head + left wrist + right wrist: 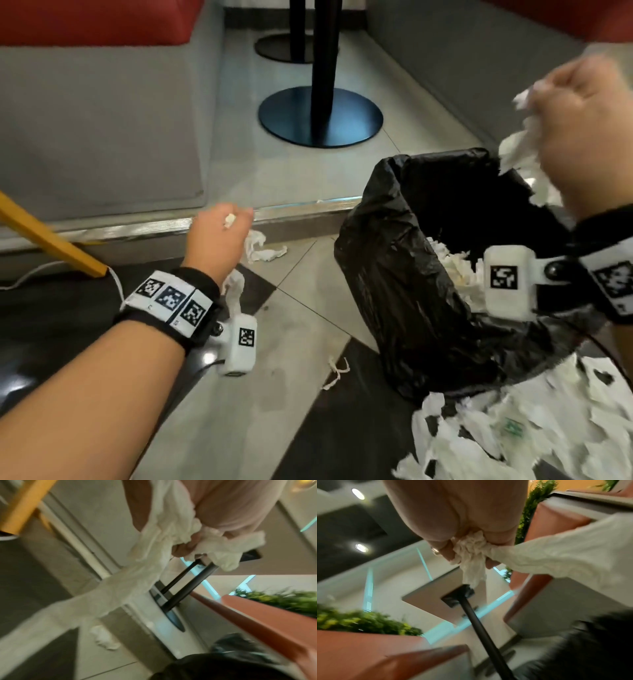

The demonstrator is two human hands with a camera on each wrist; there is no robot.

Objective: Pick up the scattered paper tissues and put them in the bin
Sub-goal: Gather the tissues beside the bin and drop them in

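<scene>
My left hand (236,221) hovers low over the floor and grips crumpled white tissues (234,284) that trail below the wrist. In the left wrist view the fingers (185,547) curl round that tissue bunch (154,545). My right hand (555,102) is raised above the bin's far right rim and clutches a wad of tissues (517,154); the right wrist view shows the wad (471,553) squeezed in the fist. The bin (404,274), lined with a black bag, holds tissues (455,270). Loose tissues lie on the floor by the step (263,248), in front of the bin (337,371) and in a pile (513,428) at lower right.
A metal-edged step (301,207) runs across behind my left hand. Beyond it a black table pedestal (320,116) stands between grey bench bases. A yellow leg (51,236) and a white cable (116,284) lie at the left.
</scene>
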